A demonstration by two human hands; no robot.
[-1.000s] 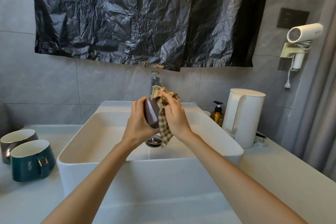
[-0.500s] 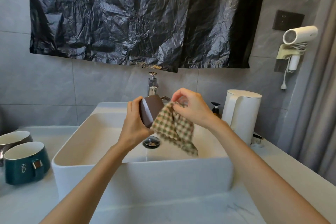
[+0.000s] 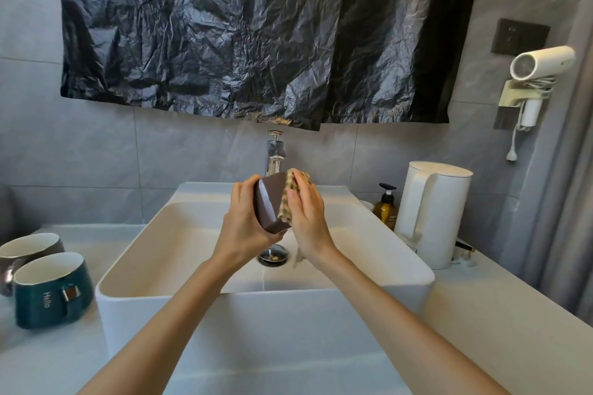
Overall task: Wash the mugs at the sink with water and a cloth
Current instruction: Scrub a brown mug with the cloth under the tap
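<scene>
Here, in the head view, we see the left grip (image 3: 247,218) with fingers and thumb curled round a brown mug (image 3: 271,205), which is tipped on its side and held in the air over the white sink (image 3: 160,314), in front of the chrome tap (image 3: 275,151) and above the drain (image 3: 273,255). The right grip (image 3: 308,218) is closed over a checked cloth (image 3: 288,199), pressing it against the mug's right side. On the desk (image 3: 481,314) left of the sink we note a teal mug (image 3: 51,290) upright, just beside a grey mug (image 3: 29,245) behind it. To the right of the sink stand a white kettle (image 3: 433,212) and an amber pump bottle (image 3: 386,208). A black plastic sheet (image 3: 224,32) hangs on the tiled wall; a white hair dryer (image 3: 542,66) sits in its wall holder.
</scene>
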